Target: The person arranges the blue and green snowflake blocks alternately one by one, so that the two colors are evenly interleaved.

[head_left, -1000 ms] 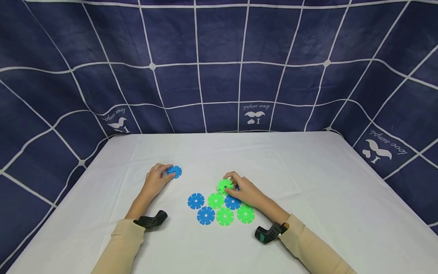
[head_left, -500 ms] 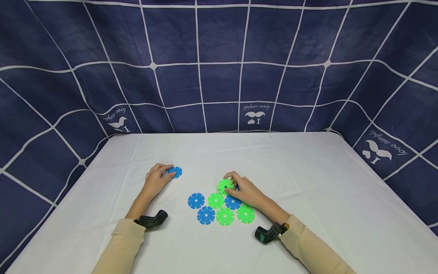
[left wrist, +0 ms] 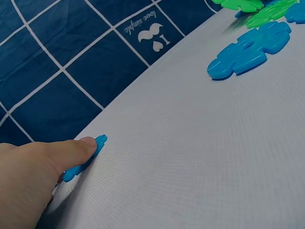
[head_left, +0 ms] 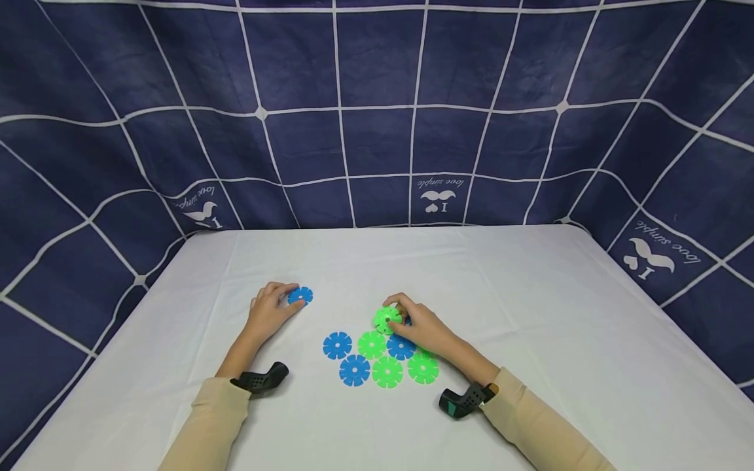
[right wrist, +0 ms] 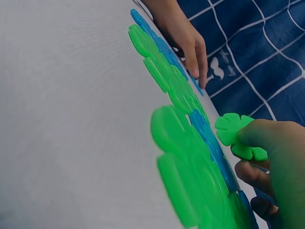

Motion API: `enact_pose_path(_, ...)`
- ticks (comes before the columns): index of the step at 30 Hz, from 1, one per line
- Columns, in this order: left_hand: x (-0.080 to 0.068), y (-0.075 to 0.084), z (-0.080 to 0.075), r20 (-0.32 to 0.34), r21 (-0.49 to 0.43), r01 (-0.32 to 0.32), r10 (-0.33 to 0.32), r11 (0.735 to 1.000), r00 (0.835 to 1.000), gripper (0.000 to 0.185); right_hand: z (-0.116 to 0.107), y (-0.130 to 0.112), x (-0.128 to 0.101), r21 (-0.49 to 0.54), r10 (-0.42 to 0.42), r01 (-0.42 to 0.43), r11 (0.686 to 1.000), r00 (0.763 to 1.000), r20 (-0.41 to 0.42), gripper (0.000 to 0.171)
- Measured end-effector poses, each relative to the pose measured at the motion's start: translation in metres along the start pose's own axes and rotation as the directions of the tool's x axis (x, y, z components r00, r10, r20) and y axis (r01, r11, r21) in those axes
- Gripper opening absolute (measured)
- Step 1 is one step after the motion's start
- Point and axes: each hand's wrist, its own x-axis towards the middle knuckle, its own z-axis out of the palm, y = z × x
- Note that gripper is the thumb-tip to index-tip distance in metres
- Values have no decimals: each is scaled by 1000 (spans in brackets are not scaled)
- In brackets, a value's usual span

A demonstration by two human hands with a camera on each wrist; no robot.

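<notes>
My left hand (head_left: 272,311) is at the left of the table, thumb and fingers pinching a blue slotted flower-shaped disc (head_left: 300,296). In the left wrist view the thumb (left wrist: 78,151) lies over that blue disc (left wrist: 101,141), low by the white cloth. My right hand (head_left: 421,324) pinches a green slotted disc (head_left: 386,320) between thumb and fingers. The right wrist view shows this green disc (right wrist: 229,128) tilted and raised above the others. Beneath the right hand, a blue disc (head_left: 401,347) and a green disc (head_left: 423,367) lie partly covered.
Blue discs (head_left: 354,371) and green discs (head_left: 387,372) lie flat in a loose cluster at the table's middle. White cloth (head_left: 530,314) covers the table. Dark blue checked fabric (head_left: 377,140) rises behind and at both sides. Each wrist wears a black camera (head_left: 465,400).
My left thumb has shifted slightly along the blue disc's near edge, and the disc has turned a little. My right hand and its green disc hold practically the same place.
</notes>
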Motion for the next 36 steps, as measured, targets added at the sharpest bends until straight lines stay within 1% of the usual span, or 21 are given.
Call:
enact_pose_path(5,0,-1,1,5,6,-3,3,1000,1000,51,1,-3,1,41,21,-20,999,1000,-16,35)
enact_pose_path(8,0,-1,1,7,10,-2,2,1000,1000,51,2,-6,1,102,20,-16,995,999,-41,34)
enact_pose_path(10,0,-1,1,6,12,-7,7,1000,1000,51,-2,-21,-1,159,33,-24,987,998,-50,34)
enact_pose_path(12,-1,0,1,5,14,-16,15,1000,1000,51,-1,-26,-1,206,43,-30,978,997,-61,34)
enact_pose_path(15,-2,0,0,4,23,-31,31,999,1000,51,1,-33,0,231,56,-40,972,996,-66,34)
enact_pose_path(17,-3,0,0,6,28,-35,35,999,999,51,6,-26,5,238,49,-30,971,996,-75,33)
enact_pose_path(21,-2,-1,-1,6,35,-34,33,999,999,51,8,-32,14,256,54,-30,966,995,-85,32)
enact_pose_path(25,-1,0,0,1,26,-25,25,999,1000,51,11,-39,26,279,83,-54,959,992,-92,34)
enact_pose_path(31,0,1,-1,-1,4,-14,14,1000,1000,51,21,-42,44,317,110,-75,945,989,-94,45)
enact_pose_path(36,1,-1,-1,0,17,-16,16,1000,1000,52,31,-41,57,331,136,-102,938,987,-84,50)
